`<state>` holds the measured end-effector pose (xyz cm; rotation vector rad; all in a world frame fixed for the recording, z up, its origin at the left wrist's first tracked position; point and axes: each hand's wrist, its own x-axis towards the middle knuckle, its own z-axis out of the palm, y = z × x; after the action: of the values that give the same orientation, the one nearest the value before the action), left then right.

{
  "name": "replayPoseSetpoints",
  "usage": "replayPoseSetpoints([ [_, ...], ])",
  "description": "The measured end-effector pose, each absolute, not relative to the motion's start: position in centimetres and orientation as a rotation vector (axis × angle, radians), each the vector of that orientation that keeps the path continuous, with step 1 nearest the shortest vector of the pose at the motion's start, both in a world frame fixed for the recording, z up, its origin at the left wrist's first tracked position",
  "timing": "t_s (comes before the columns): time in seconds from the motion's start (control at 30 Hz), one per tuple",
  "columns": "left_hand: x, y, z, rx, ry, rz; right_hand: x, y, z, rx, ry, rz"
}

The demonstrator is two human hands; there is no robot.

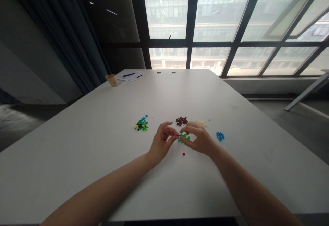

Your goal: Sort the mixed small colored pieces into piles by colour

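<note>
My left hand (162,141) pinches a tiny blue brick (179,135) between thumb and index finger. A speck of red shows at those fingertips, too small to name. From the other side, my right hand (199,137) brings a curled thumb and index finger to the same blue brick; its exact contact is hard to see. Beneath the fingers lies a pile of green bricks (184,139), partly hidden by my right hand. One red brick (183,154) lies nearer to me. Just beyond my hands are dark brown bricks (181,121) and pale yellow bricks (201,123).
Blue bricks (220,136) lie to the right, a mixed-colour pile (142,124) to the left. Around them is the white table (164,95). At its far left stand a tan cup (112,80) and papers (130,77) with a blue pen (129,75).
</note>
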<state>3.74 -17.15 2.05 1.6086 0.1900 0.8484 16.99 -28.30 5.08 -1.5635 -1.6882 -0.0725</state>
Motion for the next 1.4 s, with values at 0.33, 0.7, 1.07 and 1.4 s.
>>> replayPoseSetpoints([
  [0.33,4.4,-16.3,1.0,1.701,0.151,0.877,18.2,-28.4,5.1,-1.636,-1.693,-0.109],
  [0.7,5.7,-13.6,-0.7,1.892,0.342,0.987,30.8,-36.1,5.0,-2.802,-0.846,0.382],
  [1.07,5.6,-13.5,-0.5,1.904,0.430,0.987,32.2,-36.7,3.4,-2.758,-0.801,0.712],
  [1.4,3.0,-4.3,1.2,2.012,0.854,1.351,31.6,-35.8,3.6,-2.783,-0.854,0.451],
])
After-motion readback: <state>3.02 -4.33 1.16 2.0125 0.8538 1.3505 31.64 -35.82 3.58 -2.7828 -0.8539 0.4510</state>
